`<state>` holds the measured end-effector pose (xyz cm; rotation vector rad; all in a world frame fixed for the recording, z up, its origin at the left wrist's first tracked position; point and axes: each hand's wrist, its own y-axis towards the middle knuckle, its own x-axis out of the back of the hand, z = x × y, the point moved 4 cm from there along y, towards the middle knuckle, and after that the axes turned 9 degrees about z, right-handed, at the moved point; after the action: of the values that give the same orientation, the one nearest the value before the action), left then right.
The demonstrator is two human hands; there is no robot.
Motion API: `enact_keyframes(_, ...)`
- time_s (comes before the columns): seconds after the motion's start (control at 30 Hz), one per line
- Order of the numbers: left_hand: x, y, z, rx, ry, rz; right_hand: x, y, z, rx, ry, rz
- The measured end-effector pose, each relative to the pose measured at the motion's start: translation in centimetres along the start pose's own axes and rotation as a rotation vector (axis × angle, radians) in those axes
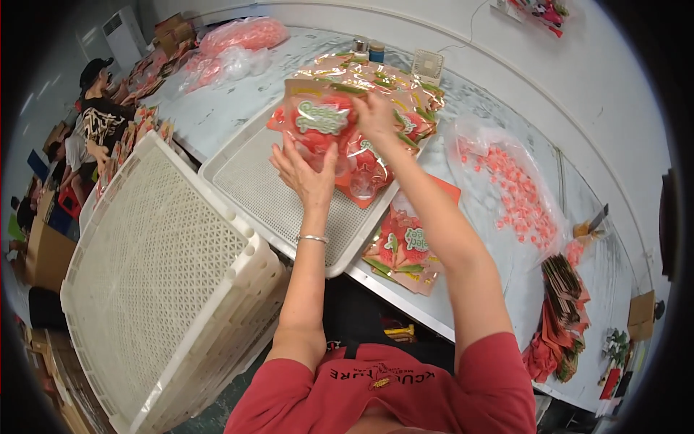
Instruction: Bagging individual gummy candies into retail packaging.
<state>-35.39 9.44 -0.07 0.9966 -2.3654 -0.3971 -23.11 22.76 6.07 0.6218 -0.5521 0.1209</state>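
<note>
A red and tan plastic pouch [318, 119] with a glossy printed front stands tilted over a white perforated tray [246, 170], slightly blurred. My right hand [376, 119] pinches it by its upper right edge. My left hand [307, 173] is at the pouch's lower left, fingers spread, the fingertips against or just in front of it; which of these I cannot tell. Similar filled pouches lie in the tray beneath and beyond my hands. To the right, partly under my right forearm, flat pouches [408, 246] rest on the table's near edge.
Stacked white lattice crates [166, 275] stand at the left. On the table are a clear bag of small pink-red pieces [510, 192], a bundle of folded pouches [564, 296] and larger pink bags [242, 36] at the back. A co-worker [105, 108] is at the far left.
</note>
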Motion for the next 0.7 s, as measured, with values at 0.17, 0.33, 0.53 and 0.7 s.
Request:
enact_keyframes(0.17, -8.4, 0.2, 4.2, 0.135, 0.333, 0.339, -4.4, 1.4, -6.9, -0.123, 0.133, 0.079)
enact_keyframes(0.33, -12.9, 2.9, 7.8, -0.414, 0.394, 0.237, 0.3, -5.1, -9.6, 0.063, 0.123, 0.001)
enact_keyframes(0.53, -15.4, 5.1, 8.4, -0.468, 0.313, 0.365, 24.2, -15.5, -22.5, -0.124, -0.460, -0.426)
enact_keyframes(0.7, -16.9, 3.3, 7.8, -0.423, 0.366, 0.391, 38.3, -25.3, -32.3, -0.860, -0.926, -0.245)
